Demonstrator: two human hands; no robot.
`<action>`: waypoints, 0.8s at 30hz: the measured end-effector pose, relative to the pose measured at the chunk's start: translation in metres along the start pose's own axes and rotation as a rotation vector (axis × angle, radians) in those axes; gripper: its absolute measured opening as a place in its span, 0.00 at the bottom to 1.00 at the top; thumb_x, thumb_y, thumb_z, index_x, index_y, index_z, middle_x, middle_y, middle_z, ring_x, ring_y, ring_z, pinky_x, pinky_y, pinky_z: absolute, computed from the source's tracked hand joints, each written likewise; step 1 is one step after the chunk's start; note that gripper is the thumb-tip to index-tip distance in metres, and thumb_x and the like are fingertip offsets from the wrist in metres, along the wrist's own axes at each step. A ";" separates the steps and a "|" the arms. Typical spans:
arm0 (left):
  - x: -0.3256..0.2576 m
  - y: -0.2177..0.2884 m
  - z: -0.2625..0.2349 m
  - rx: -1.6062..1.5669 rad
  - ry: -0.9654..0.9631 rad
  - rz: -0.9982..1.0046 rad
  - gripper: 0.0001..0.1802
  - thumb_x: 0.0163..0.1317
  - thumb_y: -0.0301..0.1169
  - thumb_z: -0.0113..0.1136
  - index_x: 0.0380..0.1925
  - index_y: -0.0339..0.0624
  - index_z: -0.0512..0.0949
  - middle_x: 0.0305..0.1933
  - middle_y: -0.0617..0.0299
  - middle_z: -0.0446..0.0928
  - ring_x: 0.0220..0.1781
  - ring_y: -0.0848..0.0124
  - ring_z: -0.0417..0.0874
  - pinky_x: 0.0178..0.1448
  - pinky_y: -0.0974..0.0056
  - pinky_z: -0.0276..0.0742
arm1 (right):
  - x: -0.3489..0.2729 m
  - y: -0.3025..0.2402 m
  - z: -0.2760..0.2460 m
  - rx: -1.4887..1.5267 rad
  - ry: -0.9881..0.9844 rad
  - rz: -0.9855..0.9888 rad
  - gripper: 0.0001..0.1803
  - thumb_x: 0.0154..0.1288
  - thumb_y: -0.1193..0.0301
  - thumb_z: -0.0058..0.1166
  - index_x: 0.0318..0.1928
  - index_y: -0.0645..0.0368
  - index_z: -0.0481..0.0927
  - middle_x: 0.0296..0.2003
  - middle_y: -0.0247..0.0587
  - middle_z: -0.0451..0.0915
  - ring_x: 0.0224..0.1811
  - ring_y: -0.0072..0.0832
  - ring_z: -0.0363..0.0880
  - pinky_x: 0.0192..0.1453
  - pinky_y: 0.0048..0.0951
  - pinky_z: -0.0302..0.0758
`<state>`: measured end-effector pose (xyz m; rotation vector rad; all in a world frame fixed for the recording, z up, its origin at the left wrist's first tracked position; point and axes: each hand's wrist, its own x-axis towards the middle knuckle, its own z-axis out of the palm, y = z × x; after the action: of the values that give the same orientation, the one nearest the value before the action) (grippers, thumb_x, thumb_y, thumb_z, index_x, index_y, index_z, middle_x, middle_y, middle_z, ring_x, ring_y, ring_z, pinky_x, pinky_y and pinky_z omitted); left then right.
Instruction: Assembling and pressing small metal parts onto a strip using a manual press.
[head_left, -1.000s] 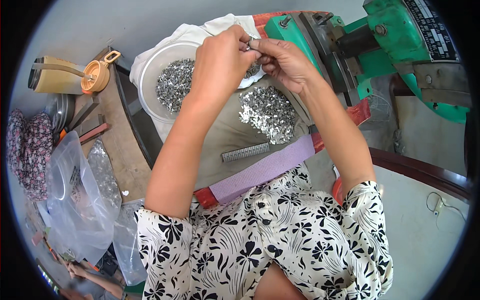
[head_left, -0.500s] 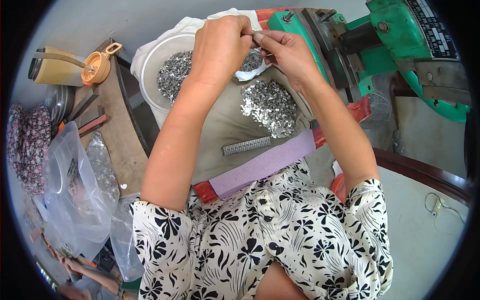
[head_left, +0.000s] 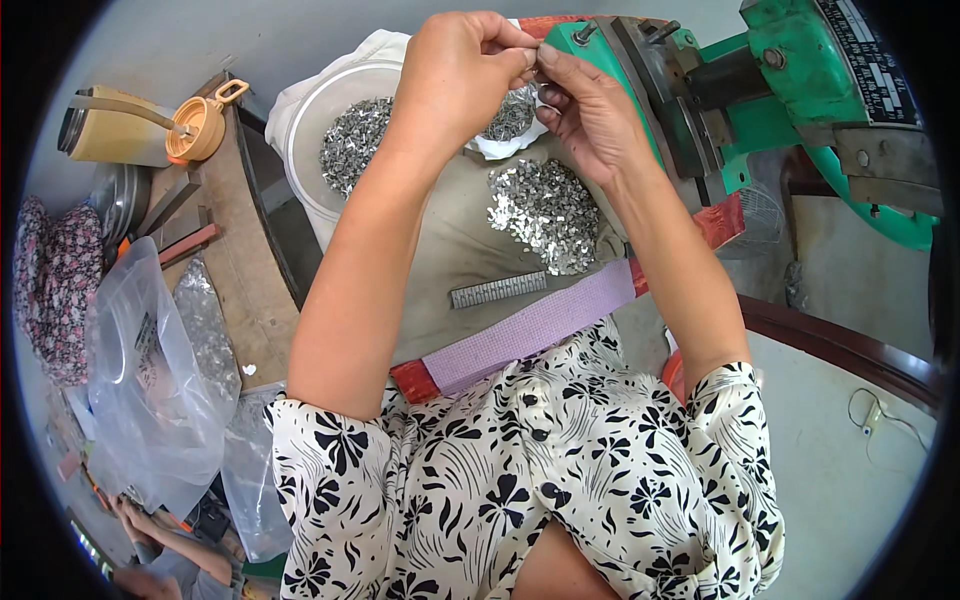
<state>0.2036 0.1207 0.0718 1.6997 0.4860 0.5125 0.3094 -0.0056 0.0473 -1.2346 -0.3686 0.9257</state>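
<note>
Both hands meet at the far side of the cloth-covered work surface (head_left: 420,290). My left hand (head_left: 462,75) is closed, its thumb and fingers pinched together. Against its fingertips presses the pinched thumb and forefinger of my right hand (head_left: 592,115); what lies between them is too small to make out. Below the hands are a white tub (head_left: 300,150) of small silvery metal pieces (head_left: 352,145) and a smaller white container (head_left: 490,150) with similar pieces. A loose heap of shiny metal pieces (head_left: 548,215) lies nearer, and a ridged metal strip (head_left: 498,290) rests in front of it.
A green machine (head_left: 800,60) with a dark metal clamp block (head_left: 665,100) stands at the right. A purple woven strip (head_left: 530,330) lines the near edge. To the left are a wooden board (head_left: 240,290), an orange-lidded jug (head_left: 120,130) and clear plastic bags (head_left: 150,390). Another person (head_left: 185,560) sits lower left.
Both hands have moved slightly right and away from me, still touching at the fingertips. The right hand's lower fingers have loosened and show more of the palm.
</note>
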 end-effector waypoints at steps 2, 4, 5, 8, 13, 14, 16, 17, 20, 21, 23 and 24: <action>-0.003 0.004 0.000 -0.082 -0.034 -0.018 0.06 0.66 0.20 0.60 0.39 0.27 0.82 0.33 0.58 0.84 0.35 0.76 0.84 0.42 0.72 0.81 | 0.000 0.003 0.001 0.050 -0.017 -0.020 0.14 0.65 0.58 0.67 0.43 0.55 0.86 0.33 0.21 0.81 0.31 0.09 0.70 0.34 0.14 0.71; -0.007 0.004 0.001 -0.081 -0.020 0.003 0.06 0.65 0.20 0.60 0.39 0.27 0.82 0.34 0.58 0.84 0.36 0.76 0.85 0.43 0.71 0.82 | 0.001 0.003 0.002 0.050 -0.016 -0.009 0.14 0.65 0.58 0.67 0.43 0.54 0.86 0.33 0.21 0.81 0.31 0.10 0.70 0.35 0.15 0.72; -0.008 0.004 0.001 -0.080 -0.008 0.025 0.06 0.65 0.20 0.60 0.39 0.27 0.82 0.34 0.57 0.84 0.36 0.75 0.85 0.44 0.71 0.82 | 0.002 0.003 0.002 0.050 -0.014 -0.001 0.15 0.65 0.58 0.67 0.43 0.54 0.86 0.34 0.21 0.81 0.31 0.10 0.69 0.35 0.15 0.72; -0.007 0.002 -0.002 0.041 -0.016 0.040 0.06 0.65 0.20 0.60 0.39 0.27 0.82 0.35 0.57 0.85 0.37 0.75 0.86 0.45 0.70 0.83 | 0.002 0.000 0.001 0.029 -0.048 0.050 0.14 0.65 0.58 0.66 0.45 0.53 0.85 0.34 0.20 0.81 0.31 0.09 0.70 0.35 0.15 0.72; -0.007 -0.004 -0.005 0.047 -0.025 0.017 0.05 0.65 0.21 0.60 0.38 0.28 0.82 0.35 0.57 0.85 0.37 0.75 0.85 0.45 0.71 0.83 | 0.003 -0.005 0.002 -0.029 -0.045 0.107 0.13 0.66 0.59 0.66 0.46 0.51 0.86 0.34 0.20 0.81 0.31 0.10 0.70 0.36 0.16 0.72; -0.008 -0.005 -0.006 0.025 -0.019 0.010 0.05 0.65 0.21 0.60 0.38 0.29 0.82 0.34 0.57 0.85 0.37 0.75 0.85 0.45 0.71 0.82 | 0.003 -0.005 0.003 -0.041 -0.038 0.105 0.13 0.65 0.59 0.67 0.45 0.51 0.86 0.33 0.20 0.81 0.31 0.11 0.70 0.35 0.17 0.72; -0.007 -0.005 -0.006 -0.017 -0.020 0.005 0.05 0.65 0.21 0.60 0.38 0.29 0.82 0.34 0.57 0.85 0.37 0.75 0.85 0.45 0.71 0.82 | 0.003 -0.005 0.006 -0.116 0.007 0.033 0.13 0.65 0.60 0.67 0.44 0.53 0.87 0.32 0.21 0.81 0.30 0.11 0.70 0.34 0.17 0.71; -0.007 -0.006 -0.007 -0.058 -0.022 0.001 0.05 0.65 0.21 0.61 0.38 0.30 0.82 0.34 0.57 0.85 0.37 0.75 0.86 0.45 0.71 0.82 | 0.003 -0.004 0.007 -0.191 0.051 -0.040 0.13 0.65 0.61 0.67 0.43 0.55 0.88 0.31 0.23 0.82 0.28 0.11 0.71 0.33 0.18 0.71; -0.004 -0.020 -0.012 -0.154 -0.031 0.029 0.04 0.65 0.21 0.61 0.37 0.30 0.82 0.35 0.57 0.85 0.37 0.75 0.86 0.45 0.71 0.82 | 0.001 -0.007 0.014 -0.523 0.093 -0.375 0.13 0.65 0.63 0.67 0.41 0.61 0.88 0.28 0.26 0.83 0.27 0.11 0.72 0.31 0.18 0.69; -0.003 -0.023 -0.012 -0.153 -0.032 0.027 0.04 0.65 0.21 0.61 0.37 0.30 0.82 0.35 0.57 0.85 0.37 0.75 0.86 0.45 0.71 0.82 | 0.003 -0.006 0.013 -0.563 0.106 -0.418 0.14 0.65 0.64 0.67 0.41 0.64 0.88 0.28 0.29 0.84 0.27 0.10 0.72 0.30 0.18 0.67; -0.002 -0.027 -0.012 -0.206 -0.034 0.063 0.04 0.65 0.21 0.61 0.36 0.30 0.81 0.35 0.57 0.85 0.37 0.74 0.86 0.45 0.71 0.82 | 0.003 -0.008 0.012 -0.552 0.078 -0.365 0.14 0.65 0.63 0.67 0.41 0.63 0.88 0.28 0.28 0.83 0.27 0.10 0.72 0.31 0.18 0.67; -0.003 -0.027 -0.013 -0.205 -0.034 0.060 0.04 0.65 0.21 0.61 0.36 0.30 0.81 0.35 0.57 0.85 0.37 0.74 0.86 0.45 0.71 0.82 | 0.003 -0.010 0.011 -0.542 0.049 -0.313 0.14 0.64 0.63 0.67 0.41 0.61 0.88 0.28 0.27 0.83 0.28 0.10 0.71 0.31 0.18 0.67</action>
<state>0.1926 0.1339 0.0470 1.5275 0.3467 0.5568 0.3077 0.0033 0.0597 -1.6291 -0.7845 0.5360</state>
